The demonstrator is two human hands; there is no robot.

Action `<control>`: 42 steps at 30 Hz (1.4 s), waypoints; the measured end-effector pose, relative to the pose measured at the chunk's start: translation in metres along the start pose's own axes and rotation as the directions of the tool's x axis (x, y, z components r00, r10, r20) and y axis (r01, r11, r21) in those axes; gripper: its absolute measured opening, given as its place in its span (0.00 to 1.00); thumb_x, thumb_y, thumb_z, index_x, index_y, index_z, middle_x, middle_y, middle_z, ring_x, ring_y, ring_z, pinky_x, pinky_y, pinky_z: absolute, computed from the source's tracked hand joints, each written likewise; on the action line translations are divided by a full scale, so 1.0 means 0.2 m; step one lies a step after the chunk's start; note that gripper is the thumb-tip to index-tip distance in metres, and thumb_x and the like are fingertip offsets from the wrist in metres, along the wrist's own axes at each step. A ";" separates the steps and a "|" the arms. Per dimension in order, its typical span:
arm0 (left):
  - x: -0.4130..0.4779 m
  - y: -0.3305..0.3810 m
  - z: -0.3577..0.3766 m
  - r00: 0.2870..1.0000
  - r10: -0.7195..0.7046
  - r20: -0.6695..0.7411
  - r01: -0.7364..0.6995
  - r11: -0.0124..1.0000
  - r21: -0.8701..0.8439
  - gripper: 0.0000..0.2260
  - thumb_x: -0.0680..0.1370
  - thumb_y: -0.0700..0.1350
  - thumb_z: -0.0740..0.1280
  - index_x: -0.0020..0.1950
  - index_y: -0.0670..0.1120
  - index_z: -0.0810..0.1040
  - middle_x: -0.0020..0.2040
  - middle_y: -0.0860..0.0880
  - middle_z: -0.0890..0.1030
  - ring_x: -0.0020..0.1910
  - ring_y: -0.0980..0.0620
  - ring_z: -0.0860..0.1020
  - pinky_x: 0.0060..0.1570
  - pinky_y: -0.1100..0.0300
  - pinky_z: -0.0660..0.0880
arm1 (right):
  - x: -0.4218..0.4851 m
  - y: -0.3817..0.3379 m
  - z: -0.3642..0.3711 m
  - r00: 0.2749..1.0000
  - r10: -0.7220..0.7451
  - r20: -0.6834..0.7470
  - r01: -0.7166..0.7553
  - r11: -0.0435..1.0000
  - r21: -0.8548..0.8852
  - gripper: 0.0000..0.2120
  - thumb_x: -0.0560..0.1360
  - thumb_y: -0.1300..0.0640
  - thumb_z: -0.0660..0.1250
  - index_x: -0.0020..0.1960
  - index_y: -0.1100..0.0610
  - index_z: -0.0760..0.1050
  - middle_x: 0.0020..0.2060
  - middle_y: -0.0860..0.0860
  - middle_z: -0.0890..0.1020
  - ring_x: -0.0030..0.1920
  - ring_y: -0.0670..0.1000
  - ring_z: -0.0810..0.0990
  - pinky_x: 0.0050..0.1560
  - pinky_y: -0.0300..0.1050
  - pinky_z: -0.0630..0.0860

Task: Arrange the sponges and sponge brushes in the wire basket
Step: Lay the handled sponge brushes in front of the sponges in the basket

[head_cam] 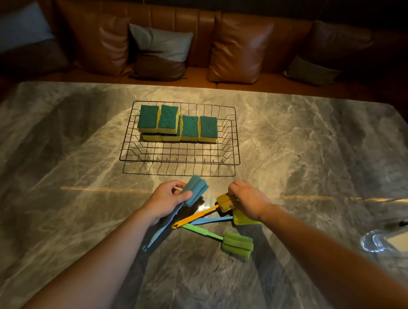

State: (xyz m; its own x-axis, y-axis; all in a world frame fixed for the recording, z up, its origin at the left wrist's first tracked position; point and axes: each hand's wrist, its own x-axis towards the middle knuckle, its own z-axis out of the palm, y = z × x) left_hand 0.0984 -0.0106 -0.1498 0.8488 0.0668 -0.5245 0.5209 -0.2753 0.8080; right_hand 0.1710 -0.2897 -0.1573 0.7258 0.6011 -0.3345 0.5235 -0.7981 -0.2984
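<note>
Now blue sponge brush (195, 190) in left hand (164, 202)

Two bare forearms and hands (167, 198), no sleeves showing

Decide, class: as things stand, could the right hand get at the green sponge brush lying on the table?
Probably yes. The green sponge brush lies in the open, just nearer than the right hand; nothing covers its head. But that hand already grips the yellow brush.

Head camera, high, facing forward-down over table (57, 162).
</note>
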 end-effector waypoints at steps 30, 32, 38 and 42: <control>0.62 0.52 -0.16 0.936 0.344 0.074 -0.328 0.779 0.534 0.15 0.77 0.47 0.72 0.63 0.55 0.77 0.55 0.54 0.75 0.54 0.54 0.74 0.56 0.56 0.71 | 0.78 0.18 -0.50 0.997 -0.027 -0.068 0.029 0.999 0.030 0.13 0.79 0.54 0.67 0.58 0.61 0.73 0.54 0.58 0.74 0.50 0.55 0.76 0.53 0.49 0.77; 0.64 0.47 -0.16 0.939 0.339 0.059 -0.319 0.794 0.518 0.16 0.77 0.46 0.72 0.64 0.55 0.78 0.57 0.54 0.75 0.55 0.55 0.75 0.56 0.57 0.71 | 0.81 0.20 -0.49 0.995 -0.071 -0.072 0.070 0.997 -0.013 0.11 0.79 0.53 0.66 0.57 0.60 0.74 0.52 0.57 0.75 0.49 0.55 0.77 0.51 0.50 0.78; 0.67 0.38 -0.15 0.942 0.324 0.084 -0.323 0.818 0.475 0.16 0.77 0.45 0.73 0.64 0.55 0.78 0.58 0.55 0.75 0.57 0.56 0.73 0.57 0.61 0.69 | 0.87 0.24 -0.43 0.971 -0.197 -0.137 0.175 0.971 -0.161 0.10 0.80 0.49 0.64 0.56 0.54 0.73 0.51 0.53 0.78 0.48 0.54 0.77 0.57 0.51 0.70; 0.68 0.35 -0.15 0.942 0.328 0.077 -0.324 0.820 0.471 0.16 0.77 0.45 0.73 0.64 0.53 0.79 0.58 0.56 0.76 0.57 0.57 0.73 0.59 0.59 0.69 | 0.90 0.26 -0.39 0.972 -0.207 -0.109 0.192 0.971 -0.140 0.10 0.79 0.49 0.65 0.57 0.52 0.73 0.53 0.51 0.77 0.52 0.53 0.77 0.61 0.51 0.68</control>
State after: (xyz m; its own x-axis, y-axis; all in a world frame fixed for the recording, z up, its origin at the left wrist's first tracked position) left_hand 0.2528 0.0078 -0.1569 0.9629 -0.1016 -0.2499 0.1095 -0.6993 0.7063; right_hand 0.3647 -0.2259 -0.1631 0.6456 0.7454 -0.1661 0.7099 -0.6660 -0.2292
